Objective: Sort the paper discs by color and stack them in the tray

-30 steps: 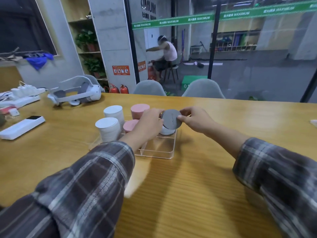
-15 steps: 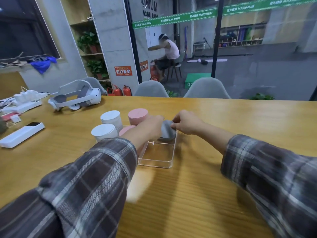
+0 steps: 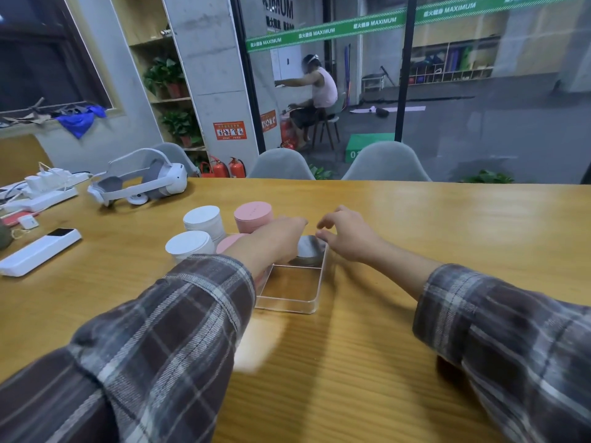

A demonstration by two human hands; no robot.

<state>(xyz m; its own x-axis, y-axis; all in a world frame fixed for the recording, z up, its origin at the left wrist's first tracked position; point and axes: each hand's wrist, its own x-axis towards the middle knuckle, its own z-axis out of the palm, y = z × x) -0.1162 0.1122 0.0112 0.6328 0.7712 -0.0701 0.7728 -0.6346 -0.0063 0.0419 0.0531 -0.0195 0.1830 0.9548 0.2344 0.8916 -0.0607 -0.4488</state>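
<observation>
Left hand (image 3: pixel 275 241) is over the middle of the clear tray (image 3: pixel 322 276), back of the hand to the camera. Its fingers point away and down, mostly hidden. Can't tell whether they grip anything or only rest on the grey disc stack (image 3: pixel 309 251).

The grey stack sits in the tray's far right compartment, just behind a divider. The left hand covers its left half.

Right hand (image 3: pixel 348 238) is just right of that stack, fingers loosely spread and slightly bent, with nothing in them. The thumb tip is at the stack's upper right edge. Contact or a small gap, can't resolve it; that area is motion-blurred.

Far pink stack (image 3: pixel 253 215) stands clear behind the left hand. Near pink stack (image 3: pixel 228 243) is mostly covered by the left wrist. Two white stacks (image 3: pixel 203 219) sit to the left, the near one cut off at its base by the plaid sleeve (image 3: pixel 179 314). The sleeve hides the left side of the tray, so I can't confirm which compartments the white and pink stacks are in.

Wooden table (image 3: pixel 415 225) also holds a white headset (image 3: pixel 140 180) and a white slab-shaped device (image 3: pixel 38 251) on the left.
</observation>
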